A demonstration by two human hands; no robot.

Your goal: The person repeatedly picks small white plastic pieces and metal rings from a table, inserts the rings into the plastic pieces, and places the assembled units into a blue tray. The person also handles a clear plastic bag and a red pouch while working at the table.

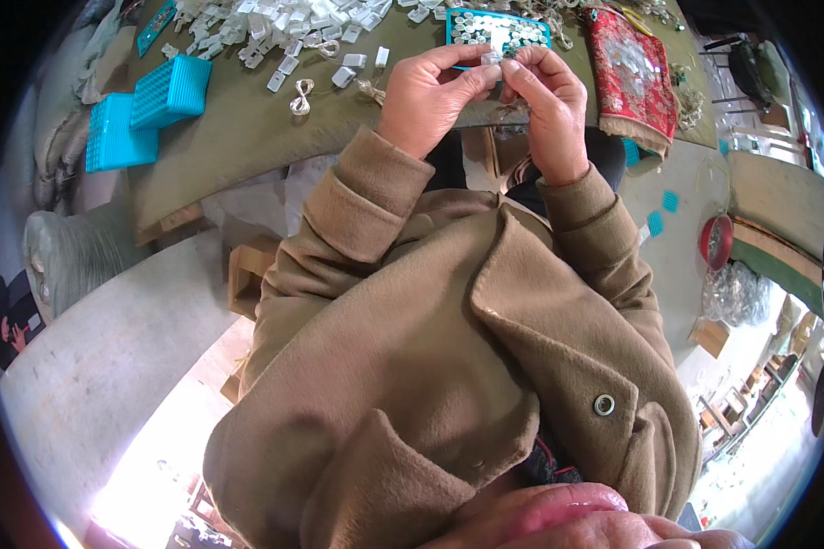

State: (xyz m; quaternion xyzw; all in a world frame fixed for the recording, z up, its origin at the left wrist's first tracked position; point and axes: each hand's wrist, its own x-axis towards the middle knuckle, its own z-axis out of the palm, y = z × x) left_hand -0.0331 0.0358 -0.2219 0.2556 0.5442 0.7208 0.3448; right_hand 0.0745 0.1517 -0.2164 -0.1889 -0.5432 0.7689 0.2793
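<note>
Both hands meet above the near side of the table [247, 146]. My left hand [428, 99] pinches a small white plastic casing [492, 58] between thumb and fingertips. Against it, the fingertips of my right hand [551, 96] close on a tiny dark green part [510, 53], too small to make out well. Just beyond the hands lies a blue tray [544, 37] filled with round white pieces. A heap of white plastic casings [284, 23] spreads over the table to the left, with a few loose ones nearer my left hand. A coiled pale cable [302, 97] lies in front of the heap.
Two blue ribbed trays [169, 91] overlap at the table's left edge. On the right, a red patterned cloth [613, 46] carries small clear parts. More bundled cables [689, 105] lie beside it. Lower right are a red bowl [715, 242] and clear plastic bags [737, 293].
</note>
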